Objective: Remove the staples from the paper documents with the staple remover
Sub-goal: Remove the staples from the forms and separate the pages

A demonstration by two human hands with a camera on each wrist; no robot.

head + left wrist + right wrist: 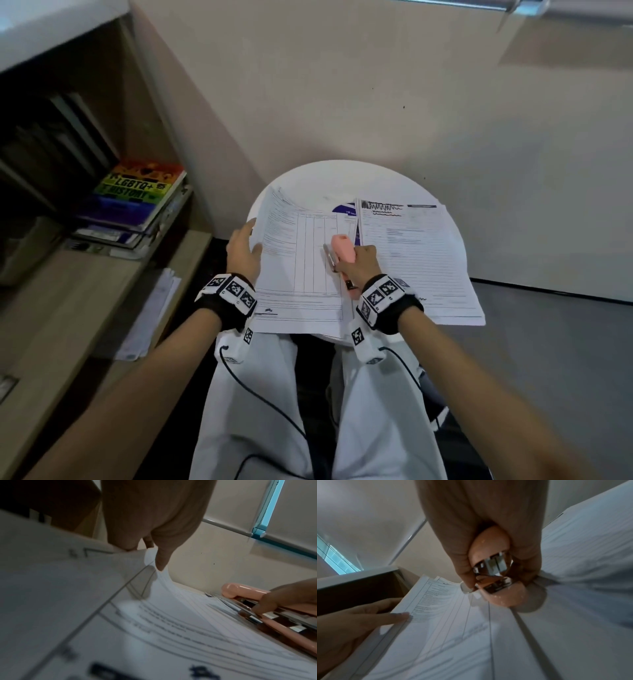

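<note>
A printed document [301, 267] with a ruled table lies on the left of the round white table [325, 178]. My left hand [251, 240] pinches its left edge, thumb [160, 561] on top and the other fingers underneath, and lifts that edge a little. My right hand [347, 260] grips a pink staple remover [342, 248] with metal jaws over the document's right side. The right wrist view shows the staple remover [489, 561] held between thumb and fingers just above the paper [445, 628]. A second stack of papers [418, 260] lies to the right. No staple is visible.
A wooden shelf unit stands on the left with a pile of books [137, 195] and loose sheets [150, 315] lower down. A beige wall is close behind the table. My legs in white trousers [257, 394] and wrist-camera cables are below the table's near edge.
</note>
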